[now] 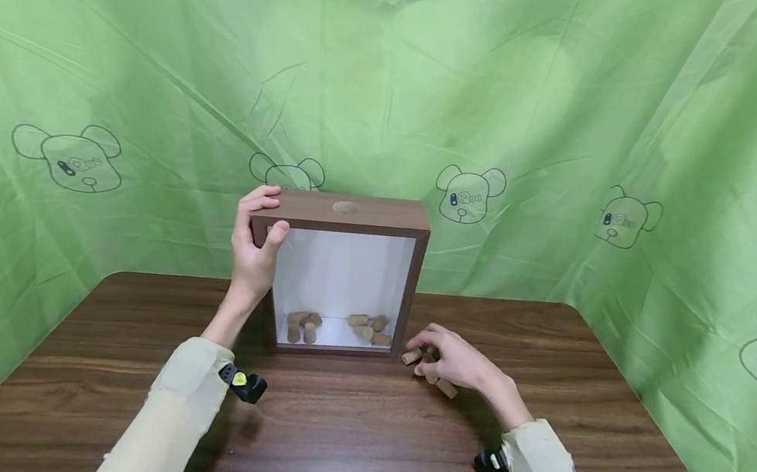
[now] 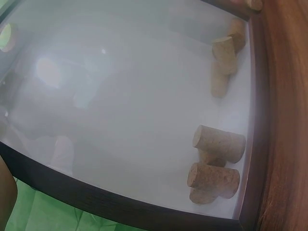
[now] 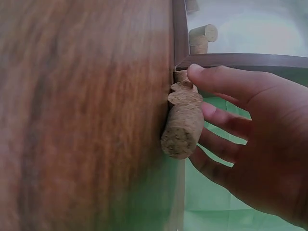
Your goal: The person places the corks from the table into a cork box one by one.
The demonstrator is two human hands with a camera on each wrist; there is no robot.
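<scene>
A brown shadow box frame point(image 1: 379, 231) with a clear front stands upright on the table, a round hole point(image 1: 345, 207) in its top edge. My left hand point(image 1: 254, 253) grips its upper left corner, thumb on the front, fingers over the top and side. Inside, several wine corks point(image 2: 219, 144) lie in two groups along the bottom. Right of the frame, my right hand point(image 1: 454, 358) reaches down over several loose corks point(image 1: 447, 389). In the right wrist view, its thumb and fingers curve loosely beside the row of corks point(image 3: 182, 132), which still rest on the table.
The dark wooden table point(image 1: 328, 433) extends in front and to both sides. Green cloth point(image 1: 394, 98) with printed bear heads hangs behind and at the sides. A strapped black wrist camera point(image 1: 247, 386) sits on the left wrist, another point(image 1: 489, 462) on the right.
</scene>
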